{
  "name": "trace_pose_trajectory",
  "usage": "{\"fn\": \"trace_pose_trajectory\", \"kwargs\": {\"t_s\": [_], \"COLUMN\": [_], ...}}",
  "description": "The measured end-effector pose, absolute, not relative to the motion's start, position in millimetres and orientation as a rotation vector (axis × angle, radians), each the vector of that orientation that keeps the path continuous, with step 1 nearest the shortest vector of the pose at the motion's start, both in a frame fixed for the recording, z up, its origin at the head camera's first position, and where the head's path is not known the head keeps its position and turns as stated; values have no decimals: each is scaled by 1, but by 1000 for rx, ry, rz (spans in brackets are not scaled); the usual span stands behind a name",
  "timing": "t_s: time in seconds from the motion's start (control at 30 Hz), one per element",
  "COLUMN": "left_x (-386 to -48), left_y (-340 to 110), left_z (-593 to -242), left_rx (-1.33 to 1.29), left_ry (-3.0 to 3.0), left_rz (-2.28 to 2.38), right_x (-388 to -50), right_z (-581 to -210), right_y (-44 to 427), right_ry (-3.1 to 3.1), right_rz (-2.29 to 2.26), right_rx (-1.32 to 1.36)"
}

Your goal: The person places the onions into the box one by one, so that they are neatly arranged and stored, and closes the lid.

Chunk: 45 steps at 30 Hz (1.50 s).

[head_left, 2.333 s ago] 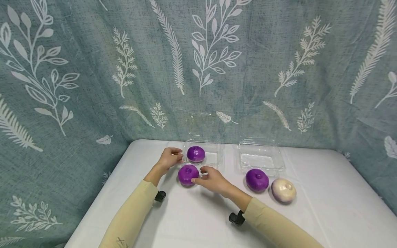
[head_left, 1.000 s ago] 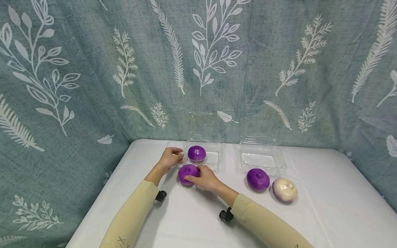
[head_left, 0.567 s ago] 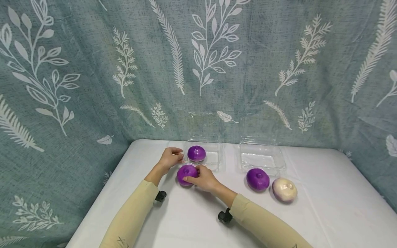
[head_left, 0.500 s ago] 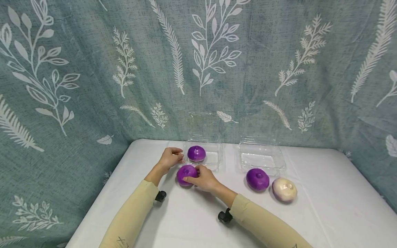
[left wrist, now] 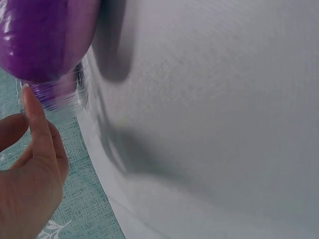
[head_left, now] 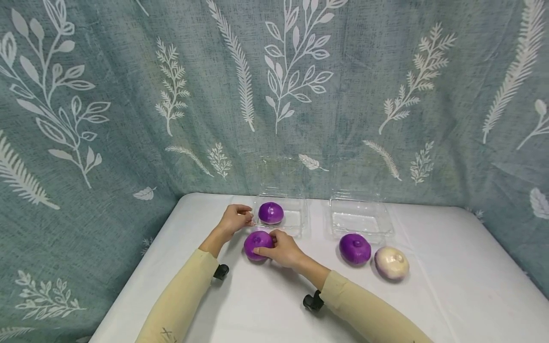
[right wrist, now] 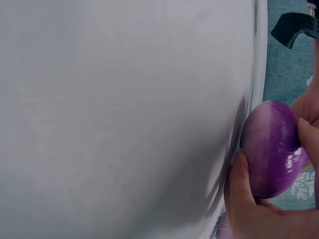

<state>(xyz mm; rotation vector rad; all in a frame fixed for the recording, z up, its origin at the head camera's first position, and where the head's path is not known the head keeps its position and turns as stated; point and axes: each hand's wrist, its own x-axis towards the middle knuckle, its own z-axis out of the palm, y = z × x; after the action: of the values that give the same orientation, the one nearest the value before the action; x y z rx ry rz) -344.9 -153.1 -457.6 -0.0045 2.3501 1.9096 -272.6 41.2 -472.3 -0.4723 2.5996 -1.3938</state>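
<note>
My right hand grips a purple onion, thumb on its near side and fingers around its right side. In the right wrist view that onion shows a paler underside and sits just over the white table, with a shadow beside it. A clear plastic clamshell container stands behind it, lid raised, with another purple onion in its left half. At the container's left front edge my left hand pinches the rim between thumb and fingers. The left wrist view shows these fingers against the clear plastic.
To the right stands a second clear container with its lid up. In front of it lie a purple onion and a pale onion with purple edges. A patterned green curtain hangs behind the white table.
My right hand has closed around the front onion, which has shifted slightly left and toward me. The left hand has stayed at the container's edge.
</note>
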Motion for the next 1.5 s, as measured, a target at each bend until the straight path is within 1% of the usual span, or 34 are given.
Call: {"fn": "trace_pose_trajectory", "kwargs": {"t_s": [0.33,0.87,1.5], "left_x": [-347,-345,-346], "left_y": [-154,-153,-153], "left_z": [-458,-456,-458], "left_rx": [9,2,-19], "left_ry": [2349,2323,2333], "left_rz": [1915,1927,1914], "right_x": [-268,-266,-273], "right_z": [-464,-448,-426], "right_y": [48,75,99], "right_ry": [2558,2488,2501], "right_rz": [-1429,-1540,-1519], "right_rx": [-473,-457,-466]}}
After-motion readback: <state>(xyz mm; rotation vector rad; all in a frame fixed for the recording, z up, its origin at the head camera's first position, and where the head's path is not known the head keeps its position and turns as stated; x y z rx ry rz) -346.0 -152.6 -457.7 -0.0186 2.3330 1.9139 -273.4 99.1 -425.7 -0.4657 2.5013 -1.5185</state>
